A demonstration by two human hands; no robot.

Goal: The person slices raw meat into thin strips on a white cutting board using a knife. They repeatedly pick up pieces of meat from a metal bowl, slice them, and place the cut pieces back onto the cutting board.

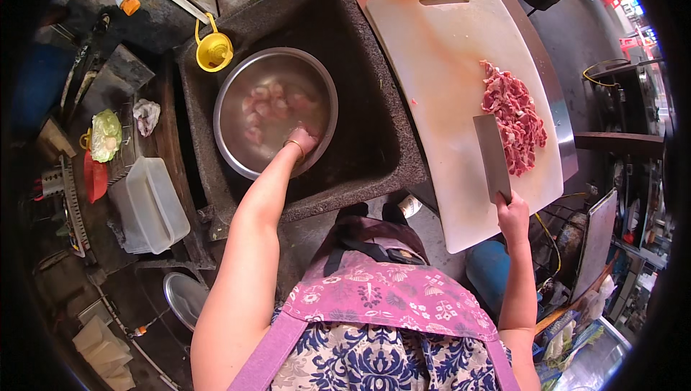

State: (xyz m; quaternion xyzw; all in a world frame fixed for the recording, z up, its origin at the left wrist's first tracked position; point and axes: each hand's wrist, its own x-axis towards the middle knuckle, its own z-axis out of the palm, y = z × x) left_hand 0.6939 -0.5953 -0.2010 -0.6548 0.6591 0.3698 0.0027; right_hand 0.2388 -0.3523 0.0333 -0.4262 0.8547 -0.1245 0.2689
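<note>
My left hand point(302, 140) reaches into a round metal basin point(222, 145) of cloudy water, near its lower right rim; the fingers are partly under water, and what they touch is hidden. Several pale pink pieces of meat point(272, 102) lie in the water. My right hand point(512, 215) grips the handle of a cleaver point(492, 153). The blade rests along the left side of a pile of sliced raw red meat point(515, 115) on a white cutting board point(432, 121). A small scrap of meat point(414, 101) lies apart on the board.
The basin stands in a dark stone sink point(367, 121). A yellow plastic strainer point(215, 52) hangs at the sink's upper left corner. Further left are a translucent plastic tub point(156, 204), a lettuce head point(106, 134) and a red container point(95, 175). A blue cylinder point(486, 272) stands below the board.
</note>
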